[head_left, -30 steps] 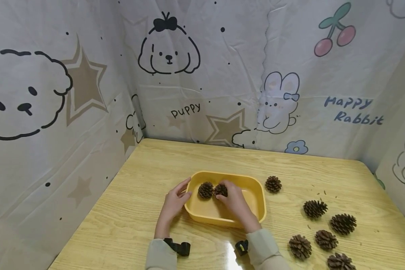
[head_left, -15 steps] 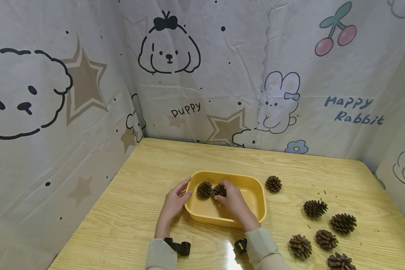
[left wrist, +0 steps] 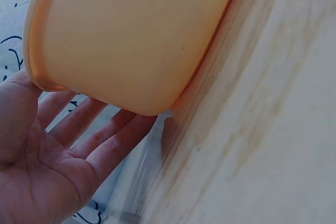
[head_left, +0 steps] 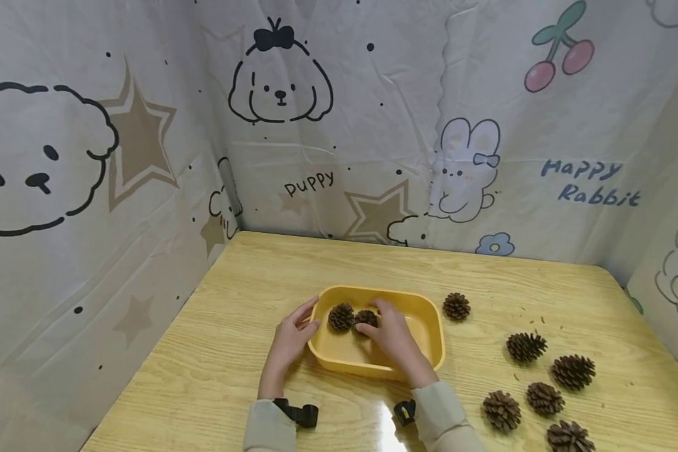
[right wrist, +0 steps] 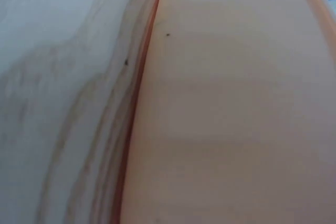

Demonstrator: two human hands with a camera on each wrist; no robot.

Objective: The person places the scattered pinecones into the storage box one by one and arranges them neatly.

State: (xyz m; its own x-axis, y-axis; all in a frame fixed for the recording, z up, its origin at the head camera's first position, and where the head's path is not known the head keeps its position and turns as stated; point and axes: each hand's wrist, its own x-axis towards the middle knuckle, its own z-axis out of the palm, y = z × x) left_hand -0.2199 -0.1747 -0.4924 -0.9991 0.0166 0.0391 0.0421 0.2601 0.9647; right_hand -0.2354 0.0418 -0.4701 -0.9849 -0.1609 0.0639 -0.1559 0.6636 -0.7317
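Observation:
A yellow plastic box (head_left: 367, 370) stands on the wooden table with two brown pinecones inside, near its left end. The left one (head_left: 341, 317) lies beside the right one (head_left: 366, 319). My left hand (head_left: 289, 339) rests against the box's left end, thumb at the rim. In the left wrist view, its fingers (left wrist: 113, 145) stretch along the outer wall (left wrist: 136, 40). My right hand (head_left: 392, 333) reaches into the box, thumb and forefinger spread around the right pinecone; part of that cone is hidden by the thumb. Only box wall (right wrist: 226, 103) and table show in the right wrist view.
Several more pinecones lie right of the box: one near its far corner (head_left: 456, 307), others farther right, such as this pinecone (head_left: 573, 371) and this nearer pinecone (head_left: 501, 411). Small brown flakes dot the table (head_left: 203, 376). A printed cloth (head_left: 316, 157) hangs behind.
Both pinecones in the box have shifted slightly left. My right thumb and forefinger have spread apart around the right pinecone. My left hand has stayed at the box's end.

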